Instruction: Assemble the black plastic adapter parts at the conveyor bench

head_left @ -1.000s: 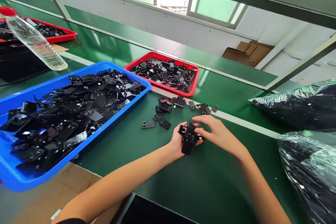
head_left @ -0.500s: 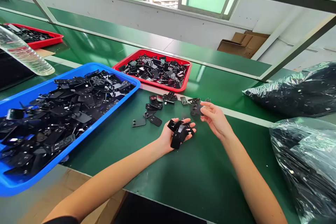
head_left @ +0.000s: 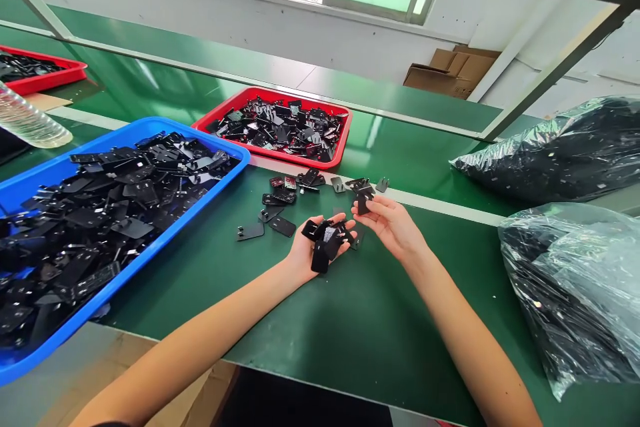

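Observation:
My left hand [head_left: 299,259] is palm up, fingers curled under a small pile of black plastic plug plates [head_left: 327,245]. To its right, my right hand [head_left: 393,223] pinches another black plug plate [head_left: 364,201] between thumb and fingers, close to the left fingertips. Loose plug plates lie on the green table beyond my hands; some show two metal prongs, such as one plate [head_left: 250,231] left of my left hand and another [head_left: 383,185] behind my right hand. The lower part of the pile is hidden by its upper pieces.
A blue tray [head_left: 173,230] heaped with black pieces stands at left. Behind it is a red tray [head_left: 345,130] of similar parts; another red tray [head_left: 75,72] sits far left near a clear bottle [head_left: 35,117]. Plastic bags [head_left: 565,293] of black parts lie at right.
My right hand has drawn its plug plate toward the pile in my left hand. The view has shifted slightly, so the surroundings sit further left.

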`<state>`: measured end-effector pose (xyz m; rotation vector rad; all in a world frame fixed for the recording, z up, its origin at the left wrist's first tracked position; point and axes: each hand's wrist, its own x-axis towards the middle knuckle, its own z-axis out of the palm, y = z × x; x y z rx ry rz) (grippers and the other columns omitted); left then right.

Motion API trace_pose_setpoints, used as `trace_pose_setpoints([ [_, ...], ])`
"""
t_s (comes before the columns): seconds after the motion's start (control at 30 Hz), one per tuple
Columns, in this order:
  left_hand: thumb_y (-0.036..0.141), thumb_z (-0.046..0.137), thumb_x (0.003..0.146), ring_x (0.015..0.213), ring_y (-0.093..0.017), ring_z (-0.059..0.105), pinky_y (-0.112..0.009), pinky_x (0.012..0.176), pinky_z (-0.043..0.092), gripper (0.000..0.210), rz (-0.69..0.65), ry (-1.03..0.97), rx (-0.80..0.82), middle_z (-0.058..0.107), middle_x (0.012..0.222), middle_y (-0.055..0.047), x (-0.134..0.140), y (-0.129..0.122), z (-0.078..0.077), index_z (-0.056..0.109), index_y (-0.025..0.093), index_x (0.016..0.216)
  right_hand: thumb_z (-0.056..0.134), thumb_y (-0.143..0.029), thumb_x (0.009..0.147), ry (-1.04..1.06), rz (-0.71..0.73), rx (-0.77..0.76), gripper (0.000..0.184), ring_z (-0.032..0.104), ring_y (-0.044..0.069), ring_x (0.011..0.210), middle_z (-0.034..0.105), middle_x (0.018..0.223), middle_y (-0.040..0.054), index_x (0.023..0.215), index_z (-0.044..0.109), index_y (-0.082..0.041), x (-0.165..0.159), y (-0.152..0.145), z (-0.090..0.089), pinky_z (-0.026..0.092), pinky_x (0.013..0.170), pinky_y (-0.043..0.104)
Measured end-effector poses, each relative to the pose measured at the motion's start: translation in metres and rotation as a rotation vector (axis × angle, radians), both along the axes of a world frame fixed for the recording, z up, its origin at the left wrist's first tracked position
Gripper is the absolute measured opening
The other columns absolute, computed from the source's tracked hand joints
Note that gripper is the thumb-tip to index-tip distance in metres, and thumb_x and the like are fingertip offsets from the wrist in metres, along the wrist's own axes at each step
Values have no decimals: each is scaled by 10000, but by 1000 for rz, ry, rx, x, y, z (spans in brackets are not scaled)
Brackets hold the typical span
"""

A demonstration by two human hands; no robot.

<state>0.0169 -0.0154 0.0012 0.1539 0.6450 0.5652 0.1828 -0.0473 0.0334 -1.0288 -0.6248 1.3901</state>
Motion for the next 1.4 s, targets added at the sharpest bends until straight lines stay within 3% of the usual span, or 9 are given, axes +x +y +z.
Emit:
trace_pose_setpoints([
  [0.4, 280, 478, 795, 892, -244, 655, -303, 628, 568, 314, 17, 15, 17, 655, 1037, -130, 1, -2, 2, 591, 130, 1046, 631, -155, 712, -21, -28, 44, 222, 643, 215, 977, 692, 1005, 74, 929, 588, -173, -8, -10, 22, 477, 935, 376],
  [0.73, 280, 465, 794, 897, -253, 657, -309, 612, 569, 345, 13, 3, 16, 659, 1032, -132, 1, -1, 1, 575, 133, 1086, 626, -150, 719, -28, -31, 70, 248, 645, 208, 974, 695, 991, 72, 960, 573, -178, -10, -11, 21, 486, 923, 360],
  [0.83, 283, 468, 788, 861, -253, 666, -309, 602, 565, 346, 20, 18, -4, 669, 1001, -127, 1, -1, 0, 577, 130, 1079, 625, -160, 724, -85, -37, 53, 272, 673, 194, 889, 700, 968, 68, 983, 549, -183, -9, -15, 17, 535, 830, 323],
  [0.93, 294, 459, 795, 822, -247, 672, -318, 600, 560, 346, 29, -14, 6, 675, 969, -130, 1, -2, -2, 582, 118, 1065, 623, -177, 729, -229, 41, 0, 376, 680, 168, 629, 705, 753, 28, 1082, 492, -189, -7, -13, 14, 560, 577, 269],
  [1.03, 298, 454, 796, 805, -243, 673, -316, 607, 553, 325, 40, -40, -3, 679, 944, -128, -1, -3, -4, 590, 113, 1025, 633, -164, 708, -321, 185, -53, 431, 601, 138, 442, 660, 598, 0, 1114, 489, -162, -7, 17, 20, 514, 440, 243],
  [1.17, 299, 455, 788, 818, -257, 669, -312, 619, 542, 304, 45, -53, -20, 677, 953, -127, -2, -3, -5, 592, 111, 985, 608, -148, 694, -231, 119, 69, 482, 668, 165, 796, 682, 968, 68, 1160, 490, -175, -22, 95, 42, 554, 746, 310],
  [1.23, 303, 448, 788, 808, -260, 667, -318, 606, 536, 313, 48, -69, -16, 676, 942, -132, -3, -3, -5, 591, 106, 984, 593, -193, 725, -348, 9, 117, 520, 608, 175, 1012, 606, 1171, 64, 1227, 459, -223, -32, 123, 49, 495, 885, 353],
  [1.3, 304, 447, 782, 809, -263, 663, -323, 601, 529, 321, 45, -96, -17, 673, 934, -135, -3, -3, -7, 591, 103, 985, 574, -246, 760, -524, -28, 152, 500, 529, 186, 1138, 528, 1286, 64, 1247, 461, -243, -37, 127, 49, 437, 958, 389],
  [1.4, 304, 451, 771, 825, -269, 658, -328, 620, 523, 327, 33, -136, -25, 667, 949, -145, -2, -3, -10, 594, 97, 980, 533, -322, 808, -773, 229, 192, 402, 530, 215, 1136, 583, 1216, 88, 1194, 539, -211, -32, 89, 43, 410, 978, 422],
])
